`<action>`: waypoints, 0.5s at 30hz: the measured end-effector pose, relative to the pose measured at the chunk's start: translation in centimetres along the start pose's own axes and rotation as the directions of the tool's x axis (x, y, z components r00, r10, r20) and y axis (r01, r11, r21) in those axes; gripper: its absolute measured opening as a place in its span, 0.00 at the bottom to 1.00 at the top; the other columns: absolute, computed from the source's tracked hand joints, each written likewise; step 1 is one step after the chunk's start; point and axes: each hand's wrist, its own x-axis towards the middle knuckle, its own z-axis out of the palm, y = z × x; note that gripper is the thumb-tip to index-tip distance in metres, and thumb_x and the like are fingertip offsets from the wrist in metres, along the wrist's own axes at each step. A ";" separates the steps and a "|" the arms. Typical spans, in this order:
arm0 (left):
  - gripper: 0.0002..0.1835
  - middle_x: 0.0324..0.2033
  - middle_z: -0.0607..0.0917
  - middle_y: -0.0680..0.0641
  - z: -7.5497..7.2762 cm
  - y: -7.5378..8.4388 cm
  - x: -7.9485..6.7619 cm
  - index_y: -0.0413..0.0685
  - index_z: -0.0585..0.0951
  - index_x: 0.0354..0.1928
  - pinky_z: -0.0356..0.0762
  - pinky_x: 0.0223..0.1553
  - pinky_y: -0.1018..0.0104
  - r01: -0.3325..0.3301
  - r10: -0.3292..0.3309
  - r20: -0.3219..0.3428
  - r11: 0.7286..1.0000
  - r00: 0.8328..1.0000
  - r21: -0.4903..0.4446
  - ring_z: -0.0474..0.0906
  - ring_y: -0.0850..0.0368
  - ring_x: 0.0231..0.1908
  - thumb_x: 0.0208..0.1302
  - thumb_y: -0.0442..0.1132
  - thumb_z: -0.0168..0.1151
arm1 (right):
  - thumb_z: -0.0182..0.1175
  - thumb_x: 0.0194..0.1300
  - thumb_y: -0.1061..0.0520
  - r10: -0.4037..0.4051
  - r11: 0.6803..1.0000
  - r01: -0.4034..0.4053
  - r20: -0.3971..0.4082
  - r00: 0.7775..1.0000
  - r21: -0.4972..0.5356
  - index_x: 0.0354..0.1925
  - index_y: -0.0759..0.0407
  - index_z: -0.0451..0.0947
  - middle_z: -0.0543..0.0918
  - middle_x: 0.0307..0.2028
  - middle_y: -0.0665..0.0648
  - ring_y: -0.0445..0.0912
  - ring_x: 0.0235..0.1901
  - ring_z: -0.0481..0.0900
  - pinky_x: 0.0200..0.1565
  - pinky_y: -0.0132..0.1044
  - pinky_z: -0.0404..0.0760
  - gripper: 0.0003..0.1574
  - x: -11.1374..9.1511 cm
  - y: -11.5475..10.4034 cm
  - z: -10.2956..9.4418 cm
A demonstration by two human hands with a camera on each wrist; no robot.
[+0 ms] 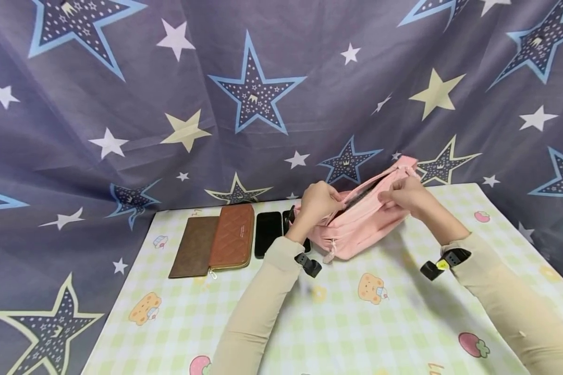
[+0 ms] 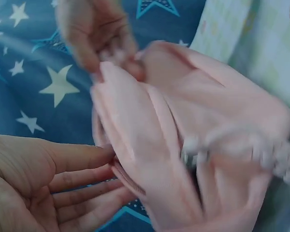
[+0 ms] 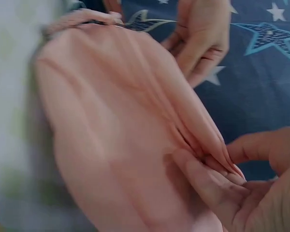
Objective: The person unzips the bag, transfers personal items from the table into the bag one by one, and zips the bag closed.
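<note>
A pink fabric bag point(image 1: 356, 234) stands tilted at the back of the table, its top opening unzipped to show a dark inside. My left hand point(image 1: 320, 200) pinches the rim near the left end of that opening. Toward the other end, my right hand point(image 1: 405, 195) grips the front edge; the right wrist view shows its thumb and fingers point(image 3: 208, 186) pinching a fold of the fabric. A braided zipper pull point(image 2: 266, 150) hangs from the bag's front pocket, blurred in the left wrist view. The bag's contents are hidden.
Left of the bag lie a flat brown notebook-like item point(image 1: 194, 247), a quilted brown zip wallet point(image 1: 234, 234) and a black phone point(image 1: 268, 232). Dark items point(image 1: 287, 217) beside the phone are partly covered by my left arm. A star-patterned curtain point(image 1: 262, 156) hangs behind the table.
</note>
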 end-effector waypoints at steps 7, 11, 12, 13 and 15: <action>0.04 0.26 0.91 0.52 0.0 1.8 -1.3 0.48 0.91 0.27 0.80 0.34 0.69 -0.057 0.054 -0.070 0.997 0.996 -0.048 0.85 0.57 0.29 0.56 0.39 0.74 | 0.65 0.59 0.63 -0.237 0.929 0.195 -0.099 0.967 -0.316 0.18 0.57 0.72 0.75 0.16 0.44 0.38 0.20 0.78 0.26 0.31 0.79 0.17 -1.4 -3.0 -0.6; 0.03 0.22 0.90 0.51 -0.7 3.0 -2.1 0.45 0.91 0.27 0.74 0.27 0.76 -0.057 0.046 -0.060 0.981 0.997 -0.184 0.81 0.63 0.22 0.55 0.36 0.72 | 0.65 0.58 0.62 -0.391 0.842 0.287 -0.150 0.908 -0.457 0.19 0.60 0.74 0.77 0.16 0.46 0.39 0.19 0.74 0.24 0.31 0.74 0.13 -2.5 -5.0 -0.9; 0.03 0.22 0.89 0.50 -0.9 3.3 -2.2 0.44 0.90 0.27 0.73 0.26 0.77 -0.055 0.044 -0.057 0.976 0.997 -0.212 0.80 0.64 0.21 0.55 0.35 0.72 | 0.65 0.58 0.62 -0.418 0.821 0.294 -0.165 0.893 -0.489 0.20 0.61 0.75 0.77 0.16 0.47 0.39 0.19 0.74 0.24 0.32 0.72 0.13 -2.6 -5.5 -0.9; 0.03 0.22 0.89 0.50 -1.0 3.5 -2.3 0.44 0.91 0.28 0.72 0.26 0.77 -0.053 0.040 -0.061 0.971 0.997 -0.233 0.80 0.65 0.20 0.56 0.35 0.72 | 0.65 0.58 0.61 -0.437 0.803 0.291 -0.182 0.881 -0.520 0.20 0.60 0.75 0.78 0.16 0.48 0.40 0.19 0.73 0.24 0.33 0.71 0.13 -2.8 -5.9 -0.9; 0.03 0.22 0.90 0.50 -1.3 3.9 -2.5 0.44 0.91 0.30 0.72 0.26 0.78 -0.047 0.026 -0.082 0.965 0.996 -0.259 0.82 0.65 0.20 0.57 0.35 0.71 | 0.65 0.57 0.60 -0.466 0.776 0.283 -0.211 0.859 -0.563 0.20 0.60 0.76 0.78 0.16 0.49 0.41 0.18 0.73 0.24 0.35 0.69 0.12 -3.1 -6.7 -0.7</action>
